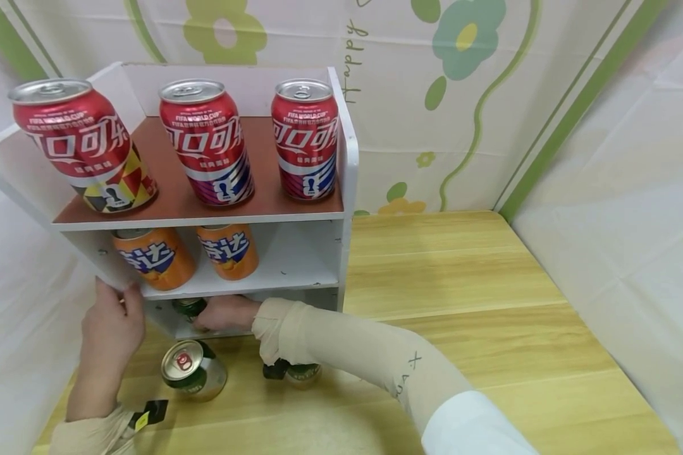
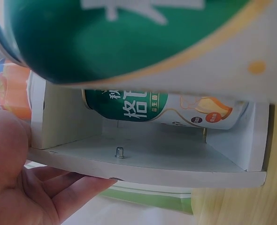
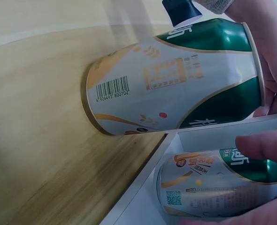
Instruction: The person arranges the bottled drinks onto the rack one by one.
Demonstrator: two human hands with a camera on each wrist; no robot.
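My right hand (image 1: 227,313) reaches into the bottom compartment of a white shelf (image 1: 348,189) and grips a green-and-white drink can (image 3: 213,187), thumb on one side and fingers on the other. That can stands at the compartment's left; the left wrist view shows the can (image 2: 143,107) behind the side panel. My left hand (image 1: 114,325) grips the shelf's left side panel (image 2: 152,173), its fingers along the outer face. Two more green-and-white cans stand on the table before the shelf: a left can (image 1: 193,371) and a right can (image 1: 304,373), partly hidden under my right forearm.
Three red cola cans (image 1: 207,142) stand on the brown top board (image 1: 262,142). Two orange soda cans (image 1: 227,251) stand on the middle board (image 1: 296,268). The wooden table (image 1: 461,278) extends to the right, and patterned cloth (image 1: 398,82) hangs behind.
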